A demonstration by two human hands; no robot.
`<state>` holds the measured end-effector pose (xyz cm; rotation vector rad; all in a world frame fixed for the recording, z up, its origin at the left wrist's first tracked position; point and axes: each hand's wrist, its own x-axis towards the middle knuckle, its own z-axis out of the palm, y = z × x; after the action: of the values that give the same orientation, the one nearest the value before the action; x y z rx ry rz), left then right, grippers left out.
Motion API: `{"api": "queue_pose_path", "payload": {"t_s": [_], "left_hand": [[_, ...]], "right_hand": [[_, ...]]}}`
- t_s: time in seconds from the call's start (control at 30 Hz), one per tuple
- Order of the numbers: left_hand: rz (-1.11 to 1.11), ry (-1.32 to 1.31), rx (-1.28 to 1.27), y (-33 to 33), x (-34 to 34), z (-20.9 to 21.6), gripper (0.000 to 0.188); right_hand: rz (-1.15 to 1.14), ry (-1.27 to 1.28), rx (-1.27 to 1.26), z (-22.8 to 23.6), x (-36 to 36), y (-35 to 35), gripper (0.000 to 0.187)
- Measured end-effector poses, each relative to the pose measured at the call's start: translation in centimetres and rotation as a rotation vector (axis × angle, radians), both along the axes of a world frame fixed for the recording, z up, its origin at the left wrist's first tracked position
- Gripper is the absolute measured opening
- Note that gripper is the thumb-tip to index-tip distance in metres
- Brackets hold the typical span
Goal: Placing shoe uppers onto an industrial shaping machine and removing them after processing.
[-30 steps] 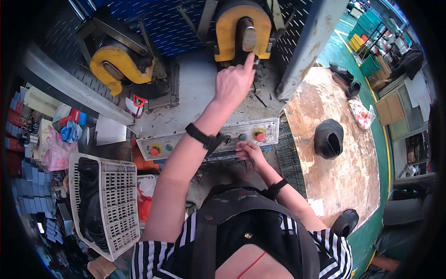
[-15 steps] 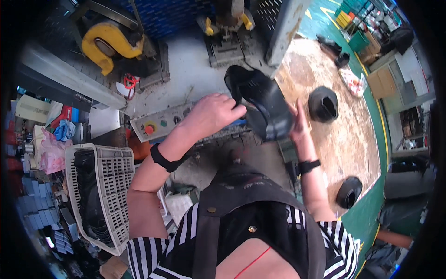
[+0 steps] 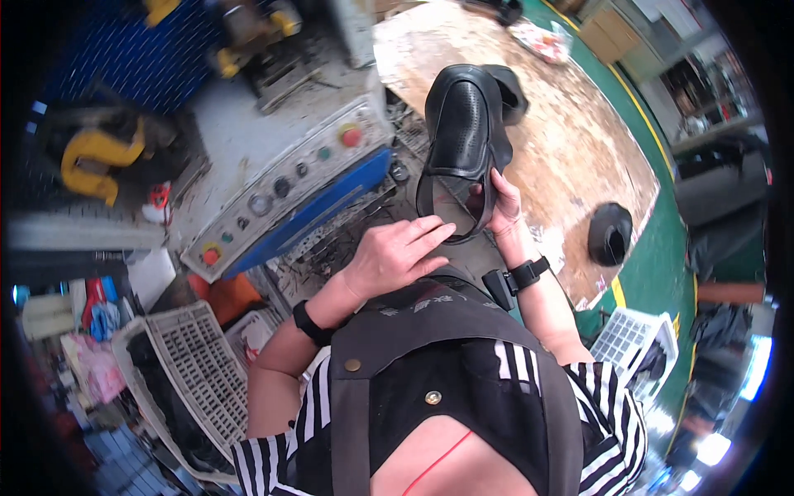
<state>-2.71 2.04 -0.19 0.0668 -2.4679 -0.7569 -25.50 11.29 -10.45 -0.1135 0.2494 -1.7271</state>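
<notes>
A black leather shoe upper [image 3: 465,124], its front dotted with small holes, is held up before me with the toe pointing away. My right hand [image 3: 503,207] grips its side near the opening, thumb on the inner edge. Fingers stretched out, my left hand [image 3: 401,255] touches the heel rim with its fingertips, the thumb apart from them. Part of a second black shoe piece [image 3: 511,93] shows behind the upper, on the wooden tabletop [image 3: 571,157]. Another black shoe piece [image 3: 610,234] rests near the table's right edge.
To the left stands a machine with a button panel [image 3: 285,183] and a yellow curved part [image 3: 95,157]. A pale plastic crate [image 3: 194,364] with dark pieces is at lower left. Another white basket [image 3: 633,343] stands at lower right. A plastic bag [image 3: 542,40] lies at the far table edge.
My view and body have turned right, toward the wooden table. The shoe upper has been turned so its perforated front faces up and its toe points away. My left hand is now at its heel rim.
</notes>
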Motion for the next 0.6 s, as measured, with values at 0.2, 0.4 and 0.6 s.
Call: {"api": "queue_pose_path", "payload": {"t_s": [0.2,0.4,0.6], "left_hand": [[-0.224,-0.078,-0.009,6.8,-11.1,-3.5,0.021],[-0.552,-0.129,-0.074,17.1,-25.6,-6.9,0.018],[-0.634,-0.134,-0.153,28.8,-39.5,-14.2,0.017]], "right_hand": [[-0.276,-0.007,0.235,-1.7,-7.1,11.1,0.031],[-0.863,0.142,0.441,-0.8,-15.2,28.2,0.037],[-1.246,0.466,1.069,-4.1,-21.7,41.9,0.060]]}}
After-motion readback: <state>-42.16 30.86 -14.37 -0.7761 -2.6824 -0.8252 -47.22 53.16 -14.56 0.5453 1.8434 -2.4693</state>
